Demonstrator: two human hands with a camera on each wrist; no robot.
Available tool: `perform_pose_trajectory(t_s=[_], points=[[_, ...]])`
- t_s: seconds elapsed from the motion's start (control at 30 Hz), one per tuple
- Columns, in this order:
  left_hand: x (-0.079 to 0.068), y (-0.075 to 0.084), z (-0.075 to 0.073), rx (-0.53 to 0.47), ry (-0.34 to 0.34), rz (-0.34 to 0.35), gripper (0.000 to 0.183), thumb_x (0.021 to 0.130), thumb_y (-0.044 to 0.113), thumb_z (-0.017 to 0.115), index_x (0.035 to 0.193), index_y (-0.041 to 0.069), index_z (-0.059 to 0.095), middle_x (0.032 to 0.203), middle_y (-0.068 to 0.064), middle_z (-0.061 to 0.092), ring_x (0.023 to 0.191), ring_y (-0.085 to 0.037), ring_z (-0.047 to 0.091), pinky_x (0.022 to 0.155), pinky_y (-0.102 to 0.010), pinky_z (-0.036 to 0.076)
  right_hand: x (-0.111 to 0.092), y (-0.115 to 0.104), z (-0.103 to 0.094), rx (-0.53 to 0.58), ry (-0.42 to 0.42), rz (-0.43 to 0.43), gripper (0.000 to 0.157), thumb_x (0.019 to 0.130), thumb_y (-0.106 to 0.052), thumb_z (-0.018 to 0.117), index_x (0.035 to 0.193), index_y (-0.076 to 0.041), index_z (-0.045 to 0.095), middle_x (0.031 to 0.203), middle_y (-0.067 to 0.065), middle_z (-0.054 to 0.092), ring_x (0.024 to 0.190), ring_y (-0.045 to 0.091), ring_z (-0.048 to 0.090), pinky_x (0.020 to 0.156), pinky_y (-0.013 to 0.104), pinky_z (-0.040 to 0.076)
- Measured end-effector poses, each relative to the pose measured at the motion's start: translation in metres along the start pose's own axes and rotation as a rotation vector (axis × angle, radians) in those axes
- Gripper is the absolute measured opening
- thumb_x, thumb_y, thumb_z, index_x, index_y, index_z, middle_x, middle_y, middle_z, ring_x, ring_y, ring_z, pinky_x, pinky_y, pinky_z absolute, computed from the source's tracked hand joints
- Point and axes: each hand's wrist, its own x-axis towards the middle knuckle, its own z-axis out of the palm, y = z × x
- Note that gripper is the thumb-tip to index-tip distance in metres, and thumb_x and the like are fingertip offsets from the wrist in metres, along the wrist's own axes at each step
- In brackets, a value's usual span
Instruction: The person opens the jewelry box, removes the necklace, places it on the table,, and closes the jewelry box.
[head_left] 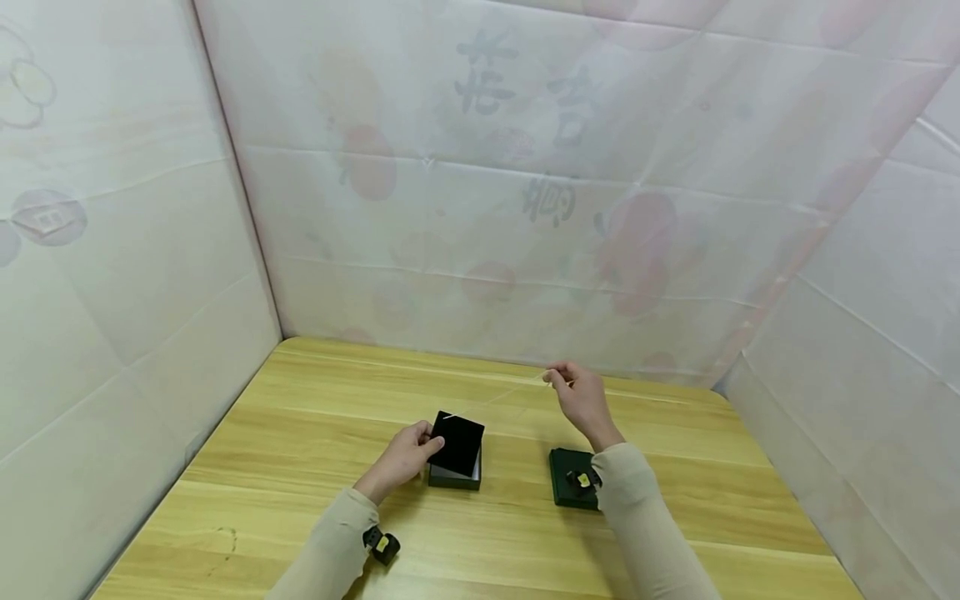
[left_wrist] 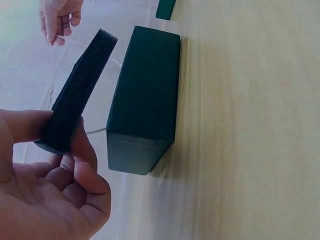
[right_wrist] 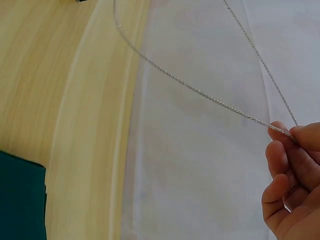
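Note:
My left hand [head_left: 405,454] pinches a black foam pad [head_left: 459,446] between thumb and fingers. Tilted, the pad stands over an open dark green box [left_wrist: 145,85] on the table, partly covering it in the head view. From the pad a thin silver chain necklace [right_wrist: 215,100] runs up to my right hand [head_left: 579,398]. There the thumb and fingertips pinch the chain, and two strands lead away from them in the right wrist view. Below the right wrist lies a green box lid [head_left: 564,493], partly hidden by the sleeve.
The wooden table [head_left: 300,450] carries the box and lid. White printed cloth [head_left: 450,233] hangs behind the table's far edge, and pale cloth walls rise at left and right. Small black devices are strapped to both wrists.

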Motion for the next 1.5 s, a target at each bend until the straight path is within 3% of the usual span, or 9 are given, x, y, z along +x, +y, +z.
perform_pose_trajectory(t_s=[0.23,0.47,0.77,1.5], points=[[0.001,0.001,-0.001,0.0,0.001,0.0,0.017,0.099,0.018,0.051,0.094,0.002,0.053,0.081,-0.006,0.05,0.066,-0.018,0.043,0.06,-0.032,0.037,-0.001,0.008,-0.007,-0.01,0.0,0.02,0.022,0.099,-0.022,0.051,0.106,-0.008,0.067,0.094,0.009,0.067,0.069,0.02,0.055,0.049,0.031,0.041],[0.001,0.0,0.0,-0.001,-0.001,0.001,0.017,0.099,0.018,0.051,0.095,0.002,0.054,0.079,-0.005,0.05,0.065,-0.017,0.043,0.06,-0.032,0.037,0.0,0.018,-0.015,-0.028,-0.001,0.037,0.023,0.1,-0.023,0.05,0.107,-0.007,0.066,0.095,0.008,0.067,0.084,0.023,0.06,0.056,0.033,0.045],[0.002,0.001,-0.001,0.005,0.004,-0.007,0.017,0.099,0.019,0.051,0.095,0.002,0.054,0.081,-0.005,0.051,0.066,-0.018,0.043,0.06,-0.032,0.038,-0.001,0.028,-0.026,-0.03,-0.006,0.071,0.029,0.101,-0.026,0.048,0.112,-0.005,0.064,0.101,0.014,0.066,0.09,0.029,0.061,0.058,0.034,0.047],[0.002,0.001,0.002,0.013,-0.004,0.067,0.015,0.097,0.013,0.053,0.087,0.002,0.05,0.073,-0.002,0.045,0.063,-0.015,0.04,0.059,-0.029,0.035,0.002,0.05,-0.027,-0.125,0.029,0.056,0.024,0.1,-0.017,0.05,0.106,0.0,0.066,0.093,0.015,0.067,0.077,0.024,0.06,0.054,0.033,0.044]])
